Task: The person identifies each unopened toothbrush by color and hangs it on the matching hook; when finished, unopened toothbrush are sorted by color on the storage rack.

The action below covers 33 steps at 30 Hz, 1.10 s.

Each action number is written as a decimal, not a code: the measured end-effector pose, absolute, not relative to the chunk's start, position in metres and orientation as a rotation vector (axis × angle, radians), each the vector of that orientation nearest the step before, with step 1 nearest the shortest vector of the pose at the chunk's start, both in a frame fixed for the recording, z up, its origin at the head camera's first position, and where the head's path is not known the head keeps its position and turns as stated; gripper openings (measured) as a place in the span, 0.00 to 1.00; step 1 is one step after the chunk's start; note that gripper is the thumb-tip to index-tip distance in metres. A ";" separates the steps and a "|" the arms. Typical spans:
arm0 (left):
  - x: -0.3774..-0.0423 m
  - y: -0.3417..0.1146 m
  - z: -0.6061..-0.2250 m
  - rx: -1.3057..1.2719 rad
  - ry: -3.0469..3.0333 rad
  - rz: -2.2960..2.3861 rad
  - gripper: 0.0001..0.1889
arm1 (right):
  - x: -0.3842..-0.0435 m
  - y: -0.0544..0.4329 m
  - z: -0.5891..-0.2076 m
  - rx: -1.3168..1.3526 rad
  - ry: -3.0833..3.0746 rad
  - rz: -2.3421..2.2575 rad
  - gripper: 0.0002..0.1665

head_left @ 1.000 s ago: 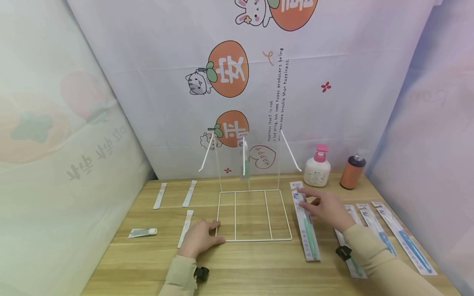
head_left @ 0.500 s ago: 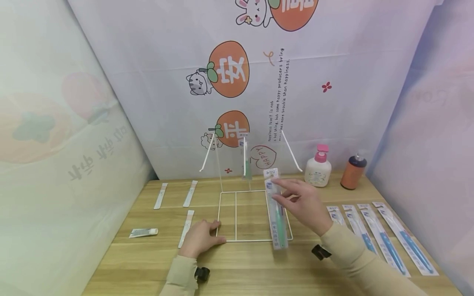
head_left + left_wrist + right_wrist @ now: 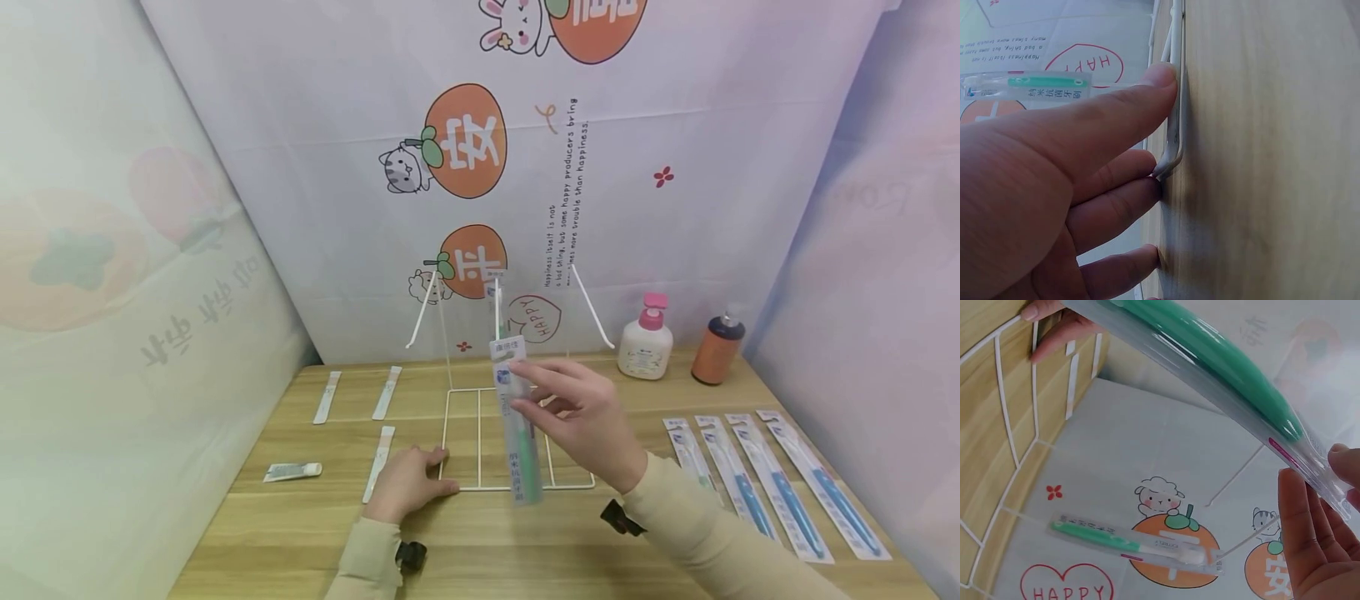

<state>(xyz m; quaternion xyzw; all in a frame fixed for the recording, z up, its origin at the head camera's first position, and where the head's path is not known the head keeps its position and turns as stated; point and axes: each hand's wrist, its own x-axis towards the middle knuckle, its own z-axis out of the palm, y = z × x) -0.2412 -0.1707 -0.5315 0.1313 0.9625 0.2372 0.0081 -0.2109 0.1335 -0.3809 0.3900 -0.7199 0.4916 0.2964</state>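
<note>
While the left hand pins the wire rack, the right hand holds a packaged toothbrush over it.

Right hand: thumb and fingertips pinch the pack near its top, other fingers loosely spread; pack hangs almost upright above the rack's base, mid-desk, green handle downward. Left hand: fingers flat and straight, pressing the rack's front left corner onto the desk. Another packed toothbrush hangs on the rack's middle hook. Four more packs lie side by side by the right edge; pump bottle and orange bottle sit at the back right; sachets and a small tube lie on the left side.
</note>
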 end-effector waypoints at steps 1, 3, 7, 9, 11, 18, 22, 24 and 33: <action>-0.241 -0.171 -0.532 0.409 3.007 0.743 0.35 | -0.211 0.132 -0.381 1.040 -1.919 1.298 0.31; -0.242 -0.171 -0.532 0.408 3.002 0.746 0.35 | -0.213 0.129 -0.382 1.042 -1.925 1.284 0.31; -0.241 -0.170 -0.531 0.413 2.996 0.755 0.35 | -0.217 0.124 -0.386 1.046 -1.907 1.261 0.31; -0.241 -0.170 -0.531 0.413 2.997 0.756 0.35 | -0.219 0.123 -0.388 1.049 -1.900 1.250 0.31; -0.240 -0.170 -0.531 0.415 3.001 0.754 0.35 | -0.220 0.121 -0.390 1.053 -1.897 1.234 0.31; -0.240 -0.170 -0.531 0.422 3.013 0.754 0.34 | -0.230 0.116 -0.399 1.024 -1.895 1.185 0.31; -0.241 -0.171 -0.532 0.413 3.015 0.749 0.34 | -0.240 0.113 -0.405 0.975 -1.899 1.140 0.30; -0.241 -0.171 -0.532 0.417 3.019 0.744 0.34 | -0.246 0.112 -0.407 0.955 -1.903 1.110 0.30; -0.242 -0.171 -0.535 0.425 3.027 0.752 0.34 | -0.275 0.101 -0.407 0.937 -1.923 1.121 0.29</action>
